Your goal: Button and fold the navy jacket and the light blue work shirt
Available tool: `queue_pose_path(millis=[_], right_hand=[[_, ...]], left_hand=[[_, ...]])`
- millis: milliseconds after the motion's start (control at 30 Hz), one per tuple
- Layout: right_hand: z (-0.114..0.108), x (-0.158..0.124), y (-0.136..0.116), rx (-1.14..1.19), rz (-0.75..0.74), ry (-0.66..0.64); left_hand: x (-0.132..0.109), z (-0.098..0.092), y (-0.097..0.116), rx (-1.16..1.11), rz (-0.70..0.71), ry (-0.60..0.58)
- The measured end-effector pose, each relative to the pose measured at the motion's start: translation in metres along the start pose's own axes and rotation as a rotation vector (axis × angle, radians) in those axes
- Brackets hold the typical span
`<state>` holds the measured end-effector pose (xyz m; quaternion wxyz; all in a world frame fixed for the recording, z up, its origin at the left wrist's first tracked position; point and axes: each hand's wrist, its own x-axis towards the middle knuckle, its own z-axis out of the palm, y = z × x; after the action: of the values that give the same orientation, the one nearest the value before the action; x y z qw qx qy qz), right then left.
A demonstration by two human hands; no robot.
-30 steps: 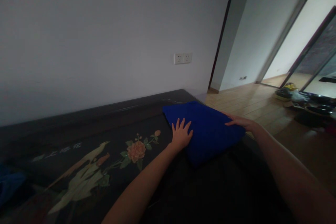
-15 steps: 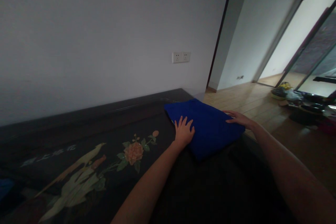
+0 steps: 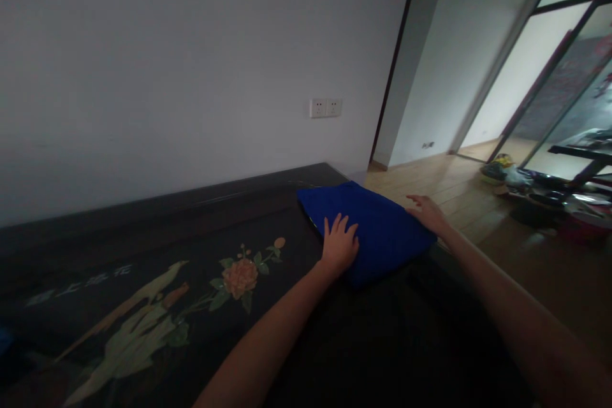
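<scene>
A flat, folded piece of blue cloth lies at the far right end of a dark, glossy surface decorated with a bird and a flower. My left hand rests on the cloth's left part, palm down with the fingers spread. At the cloth's right edge is my right hand, its fingers stretched out and apart. Whether its thumb touches the cloth is hard to make out. Neither hand grips the cloth.
Behind the surface stands a white wall with a double socket. Wooden flooring runs off to the right, where bags, basins and other items lie near a glass door. A small blue thing shows at the left edge.
My left hand has slid slightly right over the cloth. My right hand has lifted a little and its fingers reach past the cloth's edge. The view has shifted slightly.
</scene>
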<state>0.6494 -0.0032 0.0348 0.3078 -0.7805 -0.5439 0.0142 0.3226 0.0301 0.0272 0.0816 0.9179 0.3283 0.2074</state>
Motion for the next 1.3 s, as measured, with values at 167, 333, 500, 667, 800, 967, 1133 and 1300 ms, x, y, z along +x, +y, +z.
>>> queue_pose_path(millis=[167, 333, 500, 667, 800, 967, 1133, 1300], right_hand=[[0.025, -0.013, -0.018, -0.033, -0.291, -0.201], [0.046, -0.019, 0.000, 0.021, -0.327, -0.343], [0.050, -0.018, 0.012, -0.044, -0.352, -0.337], [0.048, -0.017, 0.007, -0.236, -0.342, -0.314], [0.050, 0.000, -0.028, -0.394, -0.378, -0.123], [0.077, 0.025, -0.079, -0.371, -0.179, -0.061], [0.108, 0.030, -0.075, -0.397, 0.072, -0.208], [0.117, 0.028, -0.062, -0.409, 0.037, -0.148]], left_hand=[[-0.026, 0.003, 0.032, -0.050, 0.182, -0.076], [-0.037, 0.012, 0.036, -0.049, 0.143, -0.116], [-0.037, 0.013, 0.035, -0.063, 0.136, -0.108], [-0.036, 0.016, 0.035, -0.055, 0.119, -0.100], [-0.037, 0.016, 0.036, -0.056, 0.120, -0.096], [-0.039, 0.016, 0.035, -0.075, 0.128, -0.066], [-0.039, 0.017, 0.033, -0.099, 0.136, -0.061], [-0.038, 0.018, 0.031, -0.118, 0.137, -0.055]])
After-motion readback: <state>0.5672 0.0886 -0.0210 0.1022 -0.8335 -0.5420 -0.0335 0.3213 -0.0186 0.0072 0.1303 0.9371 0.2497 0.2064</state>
